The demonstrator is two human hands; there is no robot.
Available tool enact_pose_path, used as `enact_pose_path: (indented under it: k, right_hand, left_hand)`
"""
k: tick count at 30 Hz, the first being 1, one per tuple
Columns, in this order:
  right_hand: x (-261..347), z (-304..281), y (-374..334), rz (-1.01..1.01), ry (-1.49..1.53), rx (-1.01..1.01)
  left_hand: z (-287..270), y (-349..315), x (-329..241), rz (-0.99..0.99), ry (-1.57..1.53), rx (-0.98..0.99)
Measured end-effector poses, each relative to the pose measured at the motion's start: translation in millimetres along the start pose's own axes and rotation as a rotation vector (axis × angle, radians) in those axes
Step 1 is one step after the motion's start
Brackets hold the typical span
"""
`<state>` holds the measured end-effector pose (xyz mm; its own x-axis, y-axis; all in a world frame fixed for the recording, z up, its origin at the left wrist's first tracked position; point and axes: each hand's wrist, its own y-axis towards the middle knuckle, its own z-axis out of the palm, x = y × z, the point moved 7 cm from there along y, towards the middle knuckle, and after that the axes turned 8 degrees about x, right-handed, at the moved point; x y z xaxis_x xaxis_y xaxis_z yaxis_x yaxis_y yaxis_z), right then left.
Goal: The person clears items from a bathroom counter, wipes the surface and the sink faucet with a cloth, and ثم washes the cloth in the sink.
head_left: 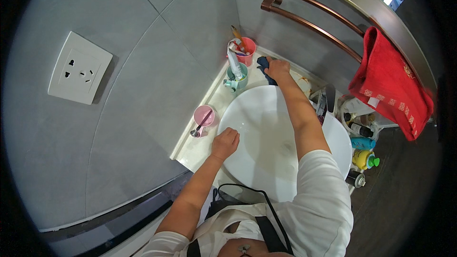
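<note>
The cloth [264, 68] is dark blue and bunched on the counter [193, 156], just beyond the far rim of the basin [259, 128]. The right hand [277, 69] is on it, fingers curled down to grip it, the forearm stretched over the basin. The left hand [226, 143] is loosely curled at the basin's left rim; I cannot tell whether it touches the rim or has anything inside it.

Left of the basin, near that hand, is a pink cup [200, 112] with a dark stick lying across its mouth. At the basin's far left, 2 more cups stand near each other: a green cup [242, 84] holding a white tube [234, 63], and a red cup [247, 60] holding brushes.

The tap [326, 99] is at the basin's right side. Right of the basin are a blue bottle [362, 143], a yellow bottle [363, 159] and a black can [354, 179]. Above and beyond the basin, a red towel [388, 85] hangs from a 2-bar rail [312, 25].
</note>
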<state>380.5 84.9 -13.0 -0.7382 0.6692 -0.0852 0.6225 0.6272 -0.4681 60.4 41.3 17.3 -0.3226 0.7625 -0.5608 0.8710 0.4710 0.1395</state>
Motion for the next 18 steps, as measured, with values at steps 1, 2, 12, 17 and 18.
enact_pose_path:
  k: [1,2,12,17,18]
  right_hand:
    - [-4.6,0.4,-3.3,0.010,0.004,0.001]
    - [-7.7,2.2,-6.8,0.012,-0.021,-0.016]
    - [13.5,4.4,8.3,-0.027,0.071,-0.130]
    - [30.2,-4.7,21.9,-0.024,0.088,-0.111]
    - [29.9,-6.1,23.0,-0.021,0.081,-0.109]
  left_hand:
    - [1.1,0.0,0.3,0.003,0.001,0.003]
    - [1.5,-0.2,0.2,0.005,0.003,0.005]
    - [1.3,-1.3,-0.1,-0.023,-0.028,0.030]
    - [0.9,-0.1,-2.0,0.008,-0.018,-0.013]
    - [0.5,-0.2,-1.9,0.006,-0.017,-0.017]
